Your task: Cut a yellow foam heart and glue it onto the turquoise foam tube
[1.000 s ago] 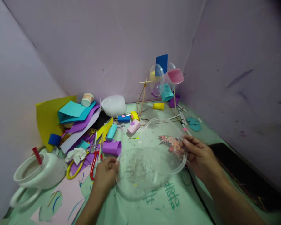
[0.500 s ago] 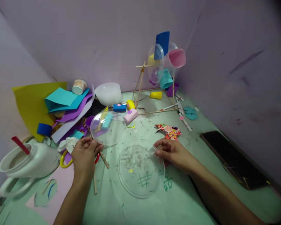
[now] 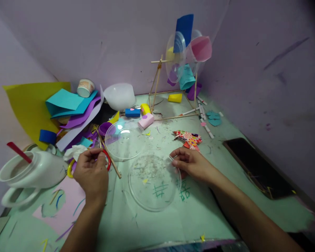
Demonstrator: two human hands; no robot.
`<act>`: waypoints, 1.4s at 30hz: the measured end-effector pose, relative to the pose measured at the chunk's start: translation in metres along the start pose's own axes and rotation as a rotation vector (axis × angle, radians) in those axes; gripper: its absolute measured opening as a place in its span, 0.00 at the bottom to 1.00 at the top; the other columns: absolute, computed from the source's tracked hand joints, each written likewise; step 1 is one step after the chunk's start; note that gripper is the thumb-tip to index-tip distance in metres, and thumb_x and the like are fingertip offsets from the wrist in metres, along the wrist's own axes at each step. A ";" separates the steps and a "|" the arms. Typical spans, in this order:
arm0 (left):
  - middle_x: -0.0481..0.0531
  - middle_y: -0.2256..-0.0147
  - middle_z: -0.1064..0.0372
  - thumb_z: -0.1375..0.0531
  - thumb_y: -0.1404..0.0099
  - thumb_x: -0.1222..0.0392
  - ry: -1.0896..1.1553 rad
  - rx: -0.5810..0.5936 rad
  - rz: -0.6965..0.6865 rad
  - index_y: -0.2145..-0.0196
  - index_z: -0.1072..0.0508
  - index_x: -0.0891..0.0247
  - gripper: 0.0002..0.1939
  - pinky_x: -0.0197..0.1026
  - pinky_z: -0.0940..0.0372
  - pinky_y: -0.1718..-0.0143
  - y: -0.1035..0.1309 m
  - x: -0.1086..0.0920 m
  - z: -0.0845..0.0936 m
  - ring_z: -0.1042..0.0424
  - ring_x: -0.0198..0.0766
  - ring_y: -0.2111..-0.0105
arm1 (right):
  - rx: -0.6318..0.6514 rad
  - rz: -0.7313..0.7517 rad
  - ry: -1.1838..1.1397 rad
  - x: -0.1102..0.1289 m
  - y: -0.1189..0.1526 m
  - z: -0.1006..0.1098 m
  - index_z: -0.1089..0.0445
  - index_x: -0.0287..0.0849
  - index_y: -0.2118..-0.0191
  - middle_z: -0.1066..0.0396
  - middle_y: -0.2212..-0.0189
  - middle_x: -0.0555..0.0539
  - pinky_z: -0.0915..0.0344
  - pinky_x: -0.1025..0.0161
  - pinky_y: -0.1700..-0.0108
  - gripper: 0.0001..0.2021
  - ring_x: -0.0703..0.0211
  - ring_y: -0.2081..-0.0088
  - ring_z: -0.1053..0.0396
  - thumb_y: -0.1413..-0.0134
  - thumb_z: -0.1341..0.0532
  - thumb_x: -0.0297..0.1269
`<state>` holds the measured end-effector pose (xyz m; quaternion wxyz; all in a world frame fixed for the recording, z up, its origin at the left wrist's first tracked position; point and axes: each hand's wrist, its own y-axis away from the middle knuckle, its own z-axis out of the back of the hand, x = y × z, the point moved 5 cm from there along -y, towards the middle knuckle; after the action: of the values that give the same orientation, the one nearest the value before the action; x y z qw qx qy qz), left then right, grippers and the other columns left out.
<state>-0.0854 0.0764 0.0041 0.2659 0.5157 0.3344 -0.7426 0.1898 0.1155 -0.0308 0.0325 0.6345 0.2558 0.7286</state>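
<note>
My right hand pinches the right rim of a clear round plastic lid, which lies low over the green tabletop. A second clear plastic lid rests behind it to the left, apart from my hands. Half curled, my left hand hovers left of both lids, with no object visible in its fingers. Close to its fingertips are a red loop and a thin wooden stick. A yellow loop shows partly behind that hand.
A stick frame carrying a wheel of clear discs and coloured paper cups stands at the back. Coloured sheets and a white jug are left. A phone lies right, a patterned paper piece behind my right hand.
My left hand has come away from the left lid, which now lies apart from it. My right hand still grips the nearer lid. The view has shifted slightly downward.
</note>
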 end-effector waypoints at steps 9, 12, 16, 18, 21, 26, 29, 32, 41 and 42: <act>0.42 0.87 0.42 0.43 0.43 0.52 0.016 0.485 0.145 0.76 0.30 0.63 0.12 0.32 0.50 0.86 0.030 -0.004 -0.017 0.45 0.28 0.87 | 0.005 -0.010 -0.034 0.004 0.003 0.001 0.35 0.43 0.68 0.35 0.81 0.56 0.35 0.66 0.79 0.11 0.65 0.81 0.36 0.63 0.39 0.33; 0.41 0.89 0.44 0.42 0.45 0.53 -0.021 0.565 0.175 0.78 0.29 0.64 0.12 0.32 0.52 0.87 0.036 -0.002 -0.020 0.47 0.28 0.88 | 0.012 0.006 -0.035 0.005 0.004 0.000 0.35 0.43 0.68 0.36 0.82 0.57 0.36 0.66 0.80 0.10 0.65 0.82 0.36 0.63 0.39 0.34; 0.43 0.83 0.34 0.38 0.50 0.56 -0.070 0.534 0.153 0.75 0.28 0.64 0.08 0.31 0.46 0.82 0.038 -0.002 -0.021 0.37 0.30 0.83 | 0.016 0.013 -0.028 0.005 0.005 -0.001 0.36 0.43 0.69 0.36 0.82 0.57 0.37 0.67 0.81 0.10 0.65 0.82 0.36 0.63 0.38 0.34; 0.44 0.82 0.32 0.38 0.50 0.56 -0.090 0.525 0.144 0.73 0.27 0.65 0.09 0.32 0.44 0.81 0.039 -0.003 -0.021 0.35 0.31 0.81 | 0.027 0.012 -0.020 0.005 0.005 -0.002 0.36 0.43 0.69 0.36 0.82 0.57 0.37 0.67 0.81 0.10 0.66 0.82 0.36 0.63 0.38 0.34; 0.44 0.82 0.32 0.39 0.50 0.56 -0.122 0.524 0.127 0.71 0.26 0.65 0.10 0.32 0.43 0.80 0.040 -0.004 -0.022 0.34 0.32 0.81 | 0.049 0.011 -0.015 0.005 0.004 -0.002 0.36 0.43 0.69 0.37 0.83 0.57 0.36 0.66 0.81 0.10 0.65 0.83 0.37 0.63 0.38 0.33; 0.43 0.83 0.33 0.41 0.48 0.58 -0.168 0.521 0.080 0.71 0.26 0.64 0.08 0.31 0.43 0.80 0.040 -0.002 -0.023 0.36 0.30 0.81 | 0.076 0.033 -0.027 0.004 0.003 -0.003 0.37 0.43 0.69 0.37 0.83 0.57 0.36 0.66 0.79 0.11 0.65 0.83 0.37 0.64 0.38 0.32; 0.42 0.83 0.34 0.42 0.47 0.59 -0.190 0.527 0.054 0.71 0.26 0.63 0.07 0.31 0.44 0.80 0.039 0.002 -0.025 0.37 0.30 0.82 | 0.097 0.056 -0.034 0.004 0.004 -0.004 0.37 0.42 0.69 0.37 0.84 0.57 0.38 0.66 0.79 0.10 0.66 0.83 0.37 0.64 0.39 0.32; 0.42 0.83 0.34 0.42 0.46 0.60 -0.192 0.537 0.035 0.70 0.27 0.63 0.07 0.31 0.43 0.80 0.039 0.005 -0.026 0.37 0.30 0.82 | 0.106 0.063 -0.037 0.004 0.004 -0.004 0.37 0.42 0.69 0.37 0.84 0.57 0.38 0.67 0.79 0.10 0.67 0.83 0.38 0.63 0.38 0.32; 0.43 0.76 0.28 0.39 0.45 0.60 -0.109 0.528 -0.135 0.65 0.26 0.60 0.09 0.30 0.37 0.76 0.035 -0.017 -0.009 0.31 0.30 0.77 | 0.004 0.350 0.035 0.027 0.018 0.012 0.30 0.40 0.64 0.27 0.76 0.50 0.33 0.64 0.69 0.09 0.62 0.73 0.29 0.56 0.37 0.32; 0.43 0.73 0.28 0.39 0.45 0.62 -0.082 0.521 -0.256 0.65 0.26 0.58 0.08 0.30 0.36 0.74 0.036 -0.026 -0.003 0.30 0.30 0.74 | -0.037 0.494 0.082 0.036 0.025 0.015 0.28 0.41 0.63 0.25 0.73 0.49 0.33 0.62 0.65 0.09 0.61 0.70 0.28 0.54 0.37 0.31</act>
<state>-0.0483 0.0565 0.0202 0.0419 0.4899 0.1836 -0.8512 0.2039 0.1122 0.0133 -0.1455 0.6469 0.0806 0.7442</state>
